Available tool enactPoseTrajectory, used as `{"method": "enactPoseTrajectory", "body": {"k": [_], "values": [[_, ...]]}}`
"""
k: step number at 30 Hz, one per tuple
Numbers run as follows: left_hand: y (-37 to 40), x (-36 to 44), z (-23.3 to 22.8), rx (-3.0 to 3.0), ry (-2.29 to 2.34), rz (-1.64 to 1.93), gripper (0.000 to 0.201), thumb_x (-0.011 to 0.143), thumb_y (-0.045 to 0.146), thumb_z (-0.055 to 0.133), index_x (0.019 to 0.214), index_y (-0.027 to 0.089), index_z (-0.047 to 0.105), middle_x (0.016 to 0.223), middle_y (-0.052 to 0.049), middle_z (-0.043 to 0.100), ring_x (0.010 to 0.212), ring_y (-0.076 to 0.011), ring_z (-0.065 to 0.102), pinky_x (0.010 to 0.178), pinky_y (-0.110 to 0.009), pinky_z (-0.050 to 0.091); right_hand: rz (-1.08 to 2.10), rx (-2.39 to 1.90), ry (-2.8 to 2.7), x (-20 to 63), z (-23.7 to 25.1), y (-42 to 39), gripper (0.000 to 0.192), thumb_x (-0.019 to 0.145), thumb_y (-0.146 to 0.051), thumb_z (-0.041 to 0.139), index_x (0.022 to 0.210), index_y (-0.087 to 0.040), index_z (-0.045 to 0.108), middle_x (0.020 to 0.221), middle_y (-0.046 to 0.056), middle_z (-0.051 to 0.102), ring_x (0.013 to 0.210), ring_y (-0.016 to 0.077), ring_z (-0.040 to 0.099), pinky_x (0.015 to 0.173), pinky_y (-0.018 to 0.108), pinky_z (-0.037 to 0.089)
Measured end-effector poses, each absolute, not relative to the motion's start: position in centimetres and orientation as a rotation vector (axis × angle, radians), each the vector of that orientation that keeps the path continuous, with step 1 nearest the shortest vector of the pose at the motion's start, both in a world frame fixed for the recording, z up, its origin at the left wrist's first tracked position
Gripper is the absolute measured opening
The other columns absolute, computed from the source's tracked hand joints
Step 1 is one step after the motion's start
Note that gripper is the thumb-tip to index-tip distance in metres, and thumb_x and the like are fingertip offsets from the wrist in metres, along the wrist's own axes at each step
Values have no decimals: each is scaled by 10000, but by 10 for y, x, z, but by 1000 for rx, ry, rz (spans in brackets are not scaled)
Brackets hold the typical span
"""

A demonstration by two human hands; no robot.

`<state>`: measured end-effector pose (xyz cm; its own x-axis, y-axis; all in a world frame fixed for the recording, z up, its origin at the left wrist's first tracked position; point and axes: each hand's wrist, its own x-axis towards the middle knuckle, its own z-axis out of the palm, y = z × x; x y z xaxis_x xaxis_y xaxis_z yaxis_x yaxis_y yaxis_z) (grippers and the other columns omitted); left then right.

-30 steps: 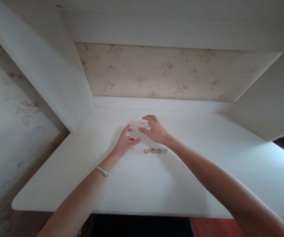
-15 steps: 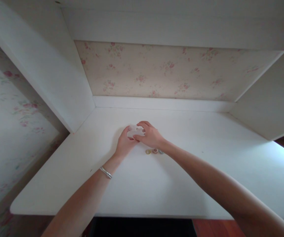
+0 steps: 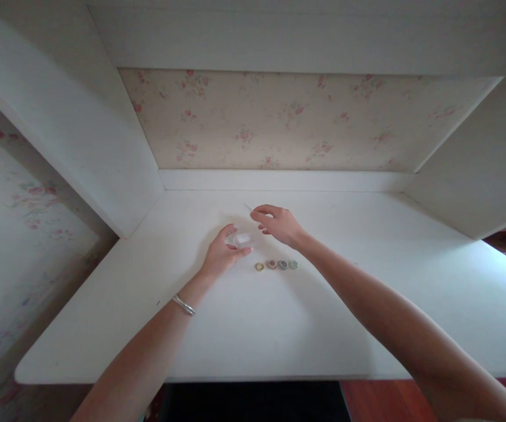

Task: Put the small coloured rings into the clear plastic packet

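A small clear plastic box point(image 3: 241, 239) is cradled on the white counter point(image 3: 253, 328) by the left hand point(image 3: 223, 252), its fingers point(image 3: 239, 252) curled around the near side and thumb up at the far-left edge. The right hand point(image 3: 280, 224) is held just above and right of the box, apart from it, thumb and forefinger pinched on what looks like a thin clear lid or flap point(image 3: 248, 207) (too faint to be sure). So the box lies down-left of the right fingers, and the left hand is the nearer one, in contact. A row of four small coloured rings point(image 3: 276, 265) is laid just right of the left hand, running left-right, untouched. A silver bracelet point(image 3: 183, 305) is worn on the left wrist.
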<state>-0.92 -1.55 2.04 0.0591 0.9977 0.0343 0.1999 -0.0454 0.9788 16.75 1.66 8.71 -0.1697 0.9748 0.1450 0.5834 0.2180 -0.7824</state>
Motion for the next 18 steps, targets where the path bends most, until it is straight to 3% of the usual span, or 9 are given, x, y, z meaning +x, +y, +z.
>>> {"method": "enactPoseTrajectory", "body": {"k": [3,6,11,18], "values": [[-16,-9,18,1440,1296,1086,797,585,353,780,1289,249,419,1185,-90,549,567,-49,529,451,-162,406,860,-1432,-1773,181,86,21,385,810,-535,498,1022,-252,649,1039,29,655,778,140,637,741,284,493],[-14,-8,15,1499,1335,1097,822,573,376,784,1295,215,424,1102,-86,565,606,-67,527,522,-193,455,710,-1554,-1764,200,76,25,396,766,-524,564,1043,-254,649,1048,37,653,864,156,623,824,306,463],[-3,-9,6,1773,1413,1132,823,561,449,774,1277,188,463,1265,-99,393,693,-72,521,719,-249,511,534,-1736,-1675,235,45,29,380,706,-448,640,1013,-225,665,1043,67,647,951,209,593,882,374,438],[15,-1,3,1930,1496,913,818,636,511,701,1324,163,429,1273,-109,459,724,-118,551,795,-297,485,1231,-1246,-906,267,17,18,260,759,-400,564,939,-218,611,1070,56,616,836,183,632,736,347,554]]}}
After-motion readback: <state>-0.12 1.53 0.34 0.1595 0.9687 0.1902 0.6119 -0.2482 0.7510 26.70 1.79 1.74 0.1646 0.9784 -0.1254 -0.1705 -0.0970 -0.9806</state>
